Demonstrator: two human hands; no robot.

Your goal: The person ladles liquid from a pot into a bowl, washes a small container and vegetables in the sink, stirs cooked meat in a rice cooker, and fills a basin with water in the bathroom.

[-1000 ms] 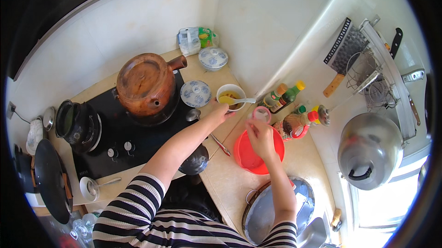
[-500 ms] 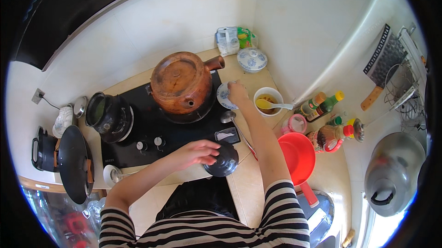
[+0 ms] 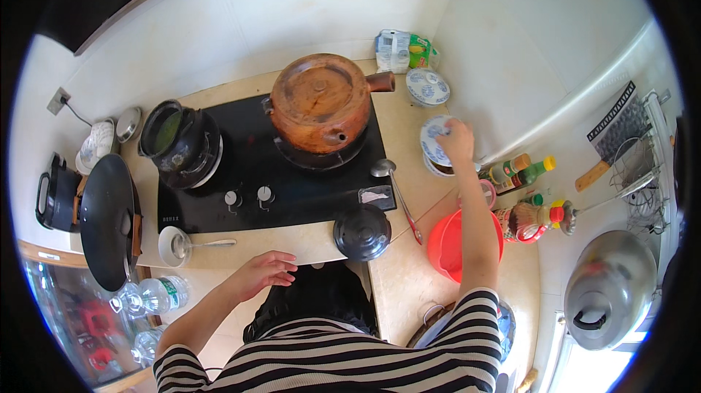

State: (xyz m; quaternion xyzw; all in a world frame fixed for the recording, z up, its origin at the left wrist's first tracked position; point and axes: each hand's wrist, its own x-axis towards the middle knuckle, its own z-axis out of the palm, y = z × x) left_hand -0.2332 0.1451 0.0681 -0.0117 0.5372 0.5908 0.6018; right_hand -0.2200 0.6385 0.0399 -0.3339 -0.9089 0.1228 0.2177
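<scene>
Lid moved: half a second back it lay by the hob's right edge, now it's over the bowl. Left hand has dropped back toward the body too.

Clock hub = view centre. I have the right hand [image 3: 458, 142] between 2 and 3 o'clock, fingers pinching the top of the blue-and-white lid [image 3: 432, 135], knob hidden under them. Lid covers most of the white bowl [image 3: 431, 167]; a dark strip of contents shows at the near edge, so I can't tell if it's seated. Left hand [image 3: 266, 274], 7 o'clock: holds nothing, fingers loosely apart, just off the counter's front edge.

Room: bare counter [image 3: 403, 151] runs between bowl and hob [image 3: 212, 210]. Tight toward 4 o'clock: the red tub [image 3: 444, 248] sits beneath the right forearm. Black lid [image 3: 362, 233], 6 o'clock, straddles the hob's front edge.

Counts: one clay pot [image 3: 321, 108] at 11, one black pot [image 3: 175, 145] past 9, one wok [image 3: 102, 221] near 9, one ladle [image 3: 399, 199] at 4, one covered bowl [image 3: 428, 88] at 1, two hob knobs, at least four bottles around 3.
</scene>
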